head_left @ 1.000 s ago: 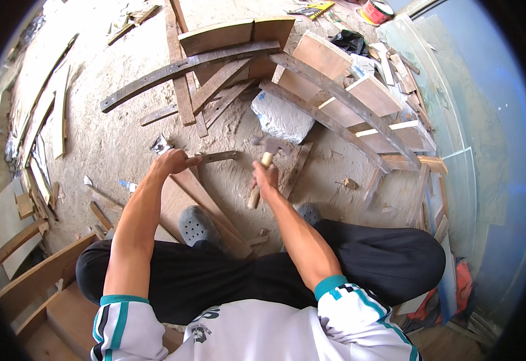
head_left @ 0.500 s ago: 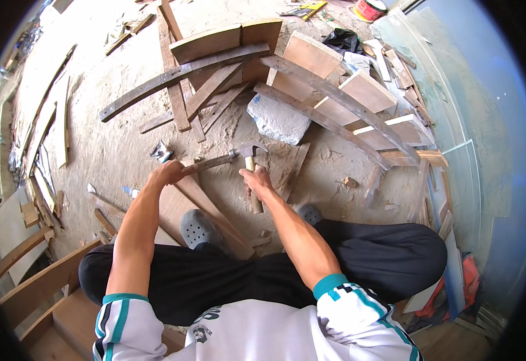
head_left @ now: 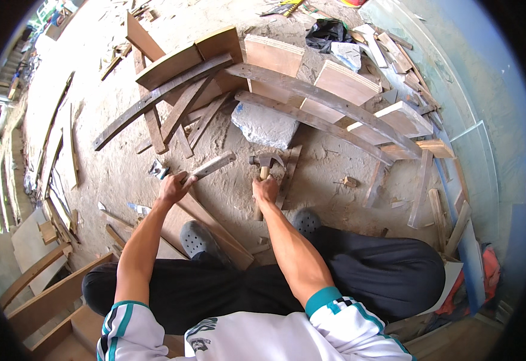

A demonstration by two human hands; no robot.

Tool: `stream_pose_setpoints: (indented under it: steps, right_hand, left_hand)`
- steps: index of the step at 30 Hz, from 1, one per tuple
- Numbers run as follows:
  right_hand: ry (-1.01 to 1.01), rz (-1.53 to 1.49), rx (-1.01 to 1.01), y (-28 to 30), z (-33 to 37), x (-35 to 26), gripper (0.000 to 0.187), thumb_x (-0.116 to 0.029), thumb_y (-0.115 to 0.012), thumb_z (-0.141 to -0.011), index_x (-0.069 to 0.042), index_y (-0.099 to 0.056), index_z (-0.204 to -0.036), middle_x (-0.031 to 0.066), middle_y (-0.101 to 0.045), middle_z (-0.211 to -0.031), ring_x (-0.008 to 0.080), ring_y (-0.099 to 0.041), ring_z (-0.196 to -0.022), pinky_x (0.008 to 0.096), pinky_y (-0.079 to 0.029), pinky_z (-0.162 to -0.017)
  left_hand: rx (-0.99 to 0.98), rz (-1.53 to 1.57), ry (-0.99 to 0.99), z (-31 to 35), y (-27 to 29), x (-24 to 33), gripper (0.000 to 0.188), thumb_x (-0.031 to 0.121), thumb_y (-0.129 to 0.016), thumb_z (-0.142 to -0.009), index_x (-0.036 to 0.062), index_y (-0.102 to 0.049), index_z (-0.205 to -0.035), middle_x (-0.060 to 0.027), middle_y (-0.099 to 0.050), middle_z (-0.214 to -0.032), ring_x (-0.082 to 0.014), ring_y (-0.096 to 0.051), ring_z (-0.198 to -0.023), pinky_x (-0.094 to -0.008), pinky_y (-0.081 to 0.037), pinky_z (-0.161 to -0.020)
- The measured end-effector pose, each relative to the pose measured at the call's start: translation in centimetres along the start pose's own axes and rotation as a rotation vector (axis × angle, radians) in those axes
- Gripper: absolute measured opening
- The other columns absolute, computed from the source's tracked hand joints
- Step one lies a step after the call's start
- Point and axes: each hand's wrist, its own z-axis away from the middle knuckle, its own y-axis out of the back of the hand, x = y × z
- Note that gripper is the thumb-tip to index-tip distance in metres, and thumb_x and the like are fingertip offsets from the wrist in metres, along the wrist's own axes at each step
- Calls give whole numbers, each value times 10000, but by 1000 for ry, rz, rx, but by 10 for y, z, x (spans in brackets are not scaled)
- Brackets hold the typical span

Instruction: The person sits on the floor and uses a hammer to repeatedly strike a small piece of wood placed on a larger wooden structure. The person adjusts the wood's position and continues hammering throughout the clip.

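My left hand (head_left: 171, 188) is closed around one end of a short wooden strip (head_left: 216, 163), whose other end points up and to the right. My right hand (head_left: 265, 190) grips a claw hammer (head_left: 266, 160) by its wooden handle, the metal head upward. A gap separates the hammer head from the strip's far end. Just beyond both hands lies a rough whitish block (head_left: 265, 127). Curved wooden beams (head_left: 329, 107) with attached plywood panels (head_left: 273, 55) arch behind it. Below my left hand a flat board (head_left: 212, 225) rests on the ground by my grey clog (head_left: 198, 238).
Loose wood strips (head_left: 69, 147) lie along the left. Glass sheets (head_left: 449, 78) lean or lie at the right, near wood scraps (head_left: 395, 51) and a black plastic bag (head_left: 328, 35). A small wood chunk (head_left: 349, 181) sits on the dusty floor. Wooden box-like pieces (head_left: 64, 295) stand lower left.
The hammer head has moved away from the strip's end, which it overlapped earlier. The strip now tilts up more and shows a paler face. The whole view has shifted slightly.
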Motion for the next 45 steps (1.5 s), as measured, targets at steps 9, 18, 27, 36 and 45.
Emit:
stream_pose_setpoints:
  steps: [9, 18, 27, 36, 45]
  right_hand:
    - [-120, 68, -175, 23, -6, -21, 351, -223, -560, -876, 29, -529, -1118, 211, -666, -847, 292, -662, -571, 399, -527, -487]
    - [-80, 59, -158, 19, -16, -10, 364, -161, -539, -853, 73, -517, -1131, 219, -660, -833, 282, -664, -590, 392, -524, -494]
    - [-92, -75, -135, 15, -16, 1, 368, -190, -636, -845, 47, -504, -1094, 115, -600, -666, 211, -572, -453, 378, -470, -385]
    - [-45, -39, -179, 18, -5, -6, 312, -236, -663, -831, 51, -574, -914, 108, -587, -614, 212, -568, -430, 370, -464, -382]
    - [-43, -17, -203, 20, -4, -6, 335, -253, -662, -841, 33, -541, -965, 103, -592, -646, 197, -570, -456, 366, -469, -391]
  left_hand:
    - [347, -113, -114, -22, 10, 71, 424, 487, -722, -784, 89, -618, -888, -52, -626, -847, -311, -637, -701, -407, -501, -606]
    - [426, -160, -47, -46, 22, 111, 491, 537, -712, -780, 75, -602, -908, -66, -622, -855, -268, -635, -770, -399, -480, -641]
    - [246, -72, 143, -80, 21, 135, 591, 580, -664, -804, 35, -517, -981, -142, -624, -830, -337, -622, -818, -438, -449, -757]
    - [142, 165, 344, -105, 11, 146, 638, 554, -660, -806, 31, -427, -1087, -216, -657, -840, -404, -649, -809, -493, -495, -696]
    - [111, 510, 581, -108, -18, 121, 648, 597, -698, -754, 24, -516, -997, -199, -653, -899, -376, -639, -858, -446, -485, -767]
